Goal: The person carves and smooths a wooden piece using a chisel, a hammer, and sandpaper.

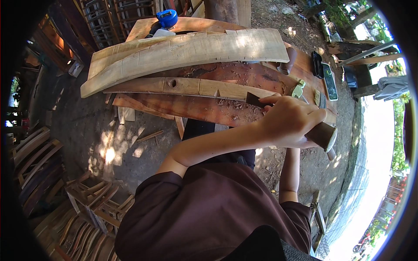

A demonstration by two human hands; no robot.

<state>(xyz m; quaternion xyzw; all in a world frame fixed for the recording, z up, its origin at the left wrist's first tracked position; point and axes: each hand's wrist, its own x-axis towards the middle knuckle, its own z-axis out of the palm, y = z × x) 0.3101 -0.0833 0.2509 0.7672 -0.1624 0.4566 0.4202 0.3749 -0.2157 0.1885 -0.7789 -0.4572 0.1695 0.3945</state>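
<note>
My left hand (pixel 291 119) is wrapped round a chisel, its fingers closed. The chisel's dark flat blade (pixel 254 99) points left and meets the right end of a curved wooden piece (pixel 187 86). That piece has a knot hole and a small notch in its front edge. A thick wooden cylinder end (pixel 323 135), probably the chisel's handle, sticks out to the right of my left hand. My right forearm (pixel 289 176) rises behind the left hand, which hides the right hand and its fingers. Below the cylinder shows a small rounded tip (pixel 332 154) I cannot make out.
Two pale curved boards (pixel 187 54) lie behind the workpiece on a reddish wooden slab (pixel 152 105) strewn with shavings. A hammer-like metal head (pixel 298 88), a brush (pixel 320 99) and a phone (pixel 329 81) lie at the right. A blue round object (pixel 167 18) stands at the back.
</note>
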